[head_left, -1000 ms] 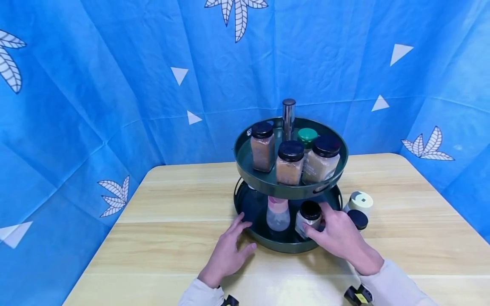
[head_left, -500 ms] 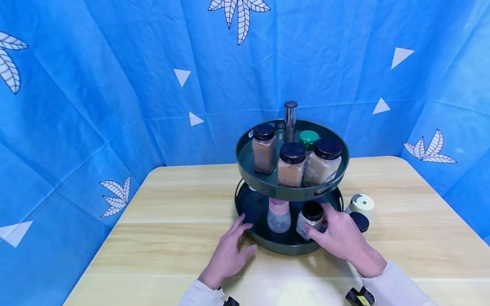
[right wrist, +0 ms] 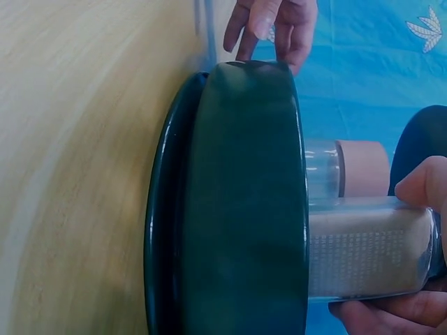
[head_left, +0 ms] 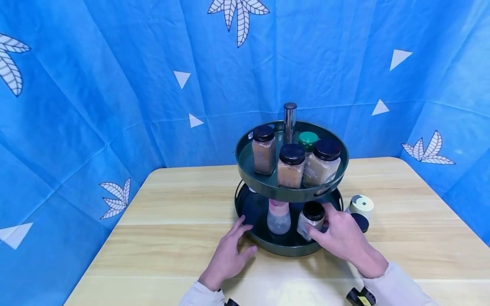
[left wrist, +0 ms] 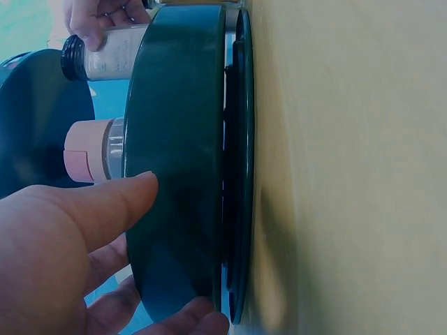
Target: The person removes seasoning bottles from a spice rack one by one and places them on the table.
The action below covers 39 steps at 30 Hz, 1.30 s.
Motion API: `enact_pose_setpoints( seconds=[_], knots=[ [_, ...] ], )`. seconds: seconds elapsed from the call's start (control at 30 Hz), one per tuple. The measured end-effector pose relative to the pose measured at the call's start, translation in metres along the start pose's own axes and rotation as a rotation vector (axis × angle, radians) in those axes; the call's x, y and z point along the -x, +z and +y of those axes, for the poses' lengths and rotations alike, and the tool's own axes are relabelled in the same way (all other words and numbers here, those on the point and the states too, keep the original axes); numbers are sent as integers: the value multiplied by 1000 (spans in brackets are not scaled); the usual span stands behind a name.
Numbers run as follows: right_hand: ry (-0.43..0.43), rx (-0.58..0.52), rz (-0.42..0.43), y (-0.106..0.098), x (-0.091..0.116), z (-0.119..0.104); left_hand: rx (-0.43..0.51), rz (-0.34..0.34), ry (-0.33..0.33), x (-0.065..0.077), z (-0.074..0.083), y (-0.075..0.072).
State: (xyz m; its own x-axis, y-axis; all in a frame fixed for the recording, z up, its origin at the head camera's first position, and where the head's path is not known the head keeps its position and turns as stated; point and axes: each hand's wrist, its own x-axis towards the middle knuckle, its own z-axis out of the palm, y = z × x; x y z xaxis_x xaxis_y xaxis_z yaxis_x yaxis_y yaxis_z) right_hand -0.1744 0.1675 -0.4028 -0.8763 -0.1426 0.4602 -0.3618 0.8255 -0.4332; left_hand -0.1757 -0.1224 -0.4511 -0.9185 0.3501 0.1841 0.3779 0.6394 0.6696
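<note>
My right hand grips a clear spice jar with a black lid, thumb on the near side and fingers behind. The jar stands on the lower tier of a dark green two-tier turntable, at its right front. Pale powder fills the jar in the right wrist view. My left hand is at the lower tier's left rim, its fingers spread along the outside wall, as the left wrist view shows. A pink-topped bottle stands left of the jar on the same tier.
Above, the upper tier bears several spice jars: black-lidded ones and a green-lidded one. A metal post rises behind them. Right of the turntable, a white-topped container and a black-lidded jar stand on the wooden table.
The head view has shifted very slightly. Both hands and the jar stay in nearly the same place on the turntable.
</note>
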Motion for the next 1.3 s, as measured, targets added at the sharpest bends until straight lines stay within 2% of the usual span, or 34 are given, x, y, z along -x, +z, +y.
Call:
enact_pose_setpoints(
  seconds=[0.27,0.63,1.1,1.3],
  knots=[
    [-22,5,43,-3,0,0,3,2,1,2,0,1],
    [6,16,31,-9,-3,-1,0,9,13,1,-1,1],
    [-26,2,88,-13,-3,6,-9,16,21,1,-2,2],
    [-12,-5,80,-16,-3,9,-4,15,20,2,-1,2]
  ],
)
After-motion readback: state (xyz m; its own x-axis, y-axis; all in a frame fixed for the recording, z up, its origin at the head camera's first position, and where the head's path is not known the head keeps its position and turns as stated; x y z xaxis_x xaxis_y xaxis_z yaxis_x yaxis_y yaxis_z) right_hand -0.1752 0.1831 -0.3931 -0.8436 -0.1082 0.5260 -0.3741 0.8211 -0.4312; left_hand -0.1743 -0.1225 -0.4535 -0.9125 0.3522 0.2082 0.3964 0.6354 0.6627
